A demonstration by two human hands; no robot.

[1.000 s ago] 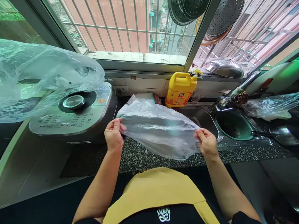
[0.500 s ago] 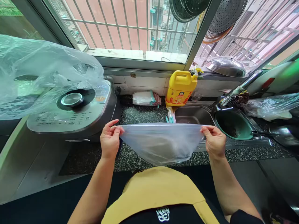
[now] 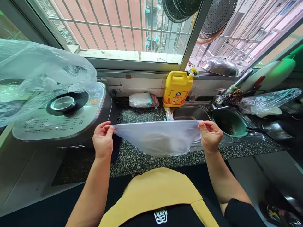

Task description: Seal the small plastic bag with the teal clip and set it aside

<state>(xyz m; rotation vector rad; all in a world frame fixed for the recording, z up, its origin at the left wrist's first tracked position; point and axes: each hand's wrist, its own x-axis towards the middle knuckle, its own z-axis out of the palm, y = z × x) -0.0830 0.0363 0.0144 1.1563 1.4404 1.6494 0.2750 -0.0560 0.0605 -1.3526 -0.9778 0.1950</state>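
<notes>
A clear plastic bag (image 3: 157,138) is stretched taut between my two hands above the speckled granite counter (image 3: 132,159). My left hand (image 3: 103,140) pinches the bag's left top corner with thumb and fingers closed. At the right top corner my right hand (image 3: 210,136) pinches it the same way. The bag's top edge runs straight and level, and its body hangs down in a curve toward me.
A silver electric cooker (image 3: 63,115) stands left, with a big crumpled plastic bag (image 3: 40,78) draped beside it. A stack of folded bags (image 3: 142,99) and a yellow detergent jug (image 3: 177,88) sit at the back. The steel sink (image 3: 189,113), a green basin (image 3: 228,121) and a tap (image 3: 233,85) lie to the right.
The bag was loose and billowed up a second ago; both hands have pulled it flat and taut, so the folded bags behind it now show. The view has shifted slightly left.
</notes>
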